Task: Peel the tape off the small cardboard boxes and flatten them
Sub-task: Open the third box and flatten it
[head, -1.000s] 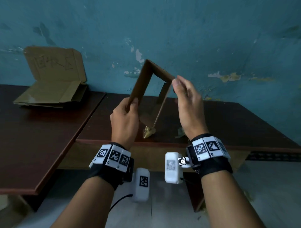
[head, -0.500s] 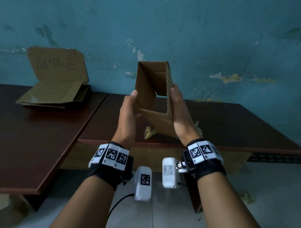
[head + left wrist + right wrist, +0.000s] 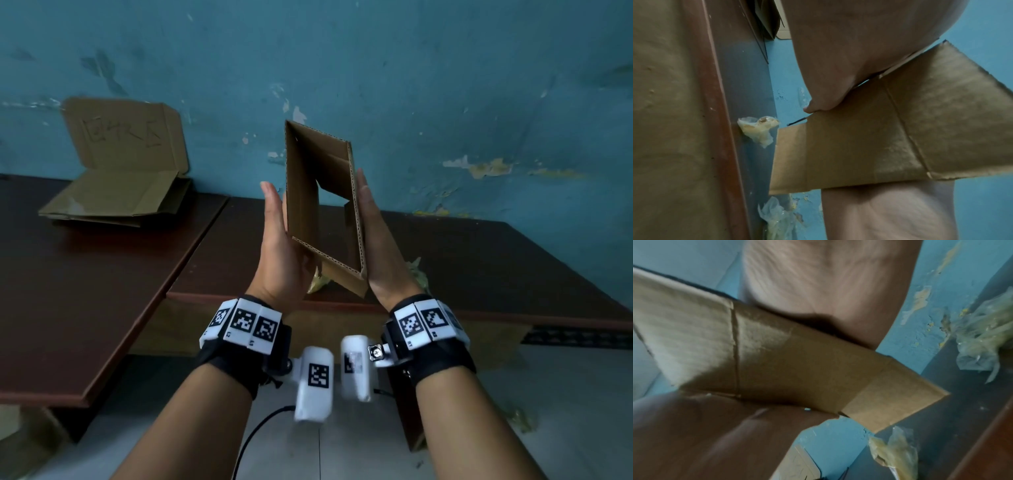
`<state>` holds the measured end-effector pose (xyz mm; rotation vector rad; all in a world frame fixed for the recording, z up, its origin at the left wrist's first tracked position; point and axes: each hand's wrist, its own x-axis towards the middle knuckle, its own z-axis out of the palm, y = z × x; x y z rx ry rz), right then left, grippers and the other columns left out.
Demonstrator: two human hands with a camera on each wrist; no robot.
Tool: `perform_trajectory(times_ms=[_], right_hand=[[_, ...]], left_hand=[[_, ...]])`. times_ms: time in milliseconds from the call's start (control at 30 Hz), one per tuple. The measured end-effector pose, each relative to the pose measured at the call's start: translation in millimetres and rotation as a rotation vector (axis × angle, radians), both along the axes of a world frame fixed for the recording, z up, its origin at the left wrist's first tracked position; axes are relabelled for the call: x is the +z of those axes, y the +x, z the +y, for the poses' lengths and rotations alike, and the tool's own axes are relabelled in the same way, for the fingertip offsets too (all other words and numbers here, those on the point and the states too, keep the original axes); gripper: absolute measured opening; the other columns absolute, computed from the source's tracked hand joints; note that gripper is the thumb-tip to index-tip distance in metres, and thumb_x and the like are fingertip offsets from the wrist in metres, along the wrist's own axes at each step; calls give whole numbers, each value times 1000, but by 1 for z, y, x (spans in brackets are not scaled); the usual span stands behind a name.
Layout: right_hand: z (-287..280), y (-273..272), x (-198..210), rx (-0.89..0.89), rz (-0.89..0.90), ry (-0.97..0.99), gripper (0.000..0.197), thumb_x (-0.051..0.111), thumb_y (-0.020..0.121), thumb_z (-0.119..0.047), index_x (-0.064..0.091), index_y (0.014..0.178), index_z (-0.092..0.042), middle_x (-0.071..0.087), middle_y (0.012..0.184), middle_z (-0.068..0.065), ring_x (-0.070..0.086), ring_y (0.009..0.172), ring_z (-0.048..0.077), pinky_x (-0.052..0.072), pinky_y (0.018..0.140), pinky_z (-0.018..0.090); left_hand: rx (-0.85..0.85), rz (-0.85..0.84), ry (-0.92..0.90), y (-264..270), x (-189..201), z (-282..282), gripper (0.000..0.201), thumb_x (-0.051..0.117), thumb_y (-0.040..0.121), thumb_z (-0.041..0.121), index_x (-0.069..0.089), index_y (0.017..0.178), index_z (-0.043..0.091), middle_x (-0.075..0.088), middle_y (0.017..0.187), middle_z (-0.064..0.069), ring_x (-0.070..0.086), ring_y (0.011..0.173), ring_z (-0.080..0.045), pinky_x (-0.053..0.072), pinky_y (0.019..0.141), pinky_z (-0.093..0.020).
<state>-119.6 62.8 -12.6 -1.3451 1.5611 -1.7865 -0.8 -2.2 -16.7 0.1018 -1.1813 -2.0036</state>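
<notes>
A small brown cardboard box (image 3: 305,192), open at both ends, hangs in the air between my two hands and leans into a slanted, half-collapsed shape. My left hand (image 3: 275,240) presses flat on its left wall with straight fingers. On the right wall, my right hand (image 3: 375,240) pushes flat too. The wrist views show the box (image 3: 869,142) (image 3: 777,356) squeezed between both palms. Crumpled balls of peeled tape (image 3: 317,284) (image 3: 756,129) (image 3: 894,452) lie on the table below.
Two dark wooden tables (image 3: 479,267) (image 3: 68,291) meet below the hands, against a blue wall. A pile of flattened cardboard (image 3: 116,195) rests at the back left, one sheet leaning on the wall. More crumpled tape (image 3: 416,274) lies to the right. Tiled floor shows below.
Both hands went from gripping the box edges to pressing flat palms on its sides. The box turned and has skewed further toward flat.
</notes>
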Motion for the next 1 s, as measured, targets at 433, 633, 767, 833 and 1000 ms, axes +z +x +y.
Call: perform_trajectory(times_ms=[433,633,767,833,1000], right_hand=[[-14,36,-1,-15,493,240,81,25,91,-86,-3,163,-60,-11,177,-16,-24,157,-3,-12,129,59],[-16,41,6,-69,573,247,74,29,98,-82,-6,161,-62,-18,177,-8,-28,158,6,-12,129,58],[-22,41,16,-124,667,283,68,24,101,-79,-8,159,-65,-22,176,-8,-28,160,11,-12,129,59],[-27,44,22,-133,701,299,63,24,104,-75,-8,159,-66,-23,176,-8,-28,160,14,-14,129,59],[-48,56,43,-205,836,369,61,28,109,-64,-3,161,-62,-25,176,-4,-30,160,23,-16,128,61]], left_hand=[[-3,87,86,19,13,12,76,47,99,66,54,154,14,63,151,-9,56,145,-23,45,120,-44],[-21,21,86,35,23,1,39,39,109,21,69,128,5,77,122,-12,73,115,-23,62,96,-33],[90,-38,21,46,27,-10,34,42,112,18,67,131,3,81,114,-9,78,104,-18,64,86,-27],[173,-79,-16,54,29,-21,32,46,112,16,66,134,2,80,115,-11,78,106,-20,64,85,-29],[240,-132,-83,79,29,-52,32,49,113,15,64,139,3,76,128,-16,74,117,-30,63,98,-42]])
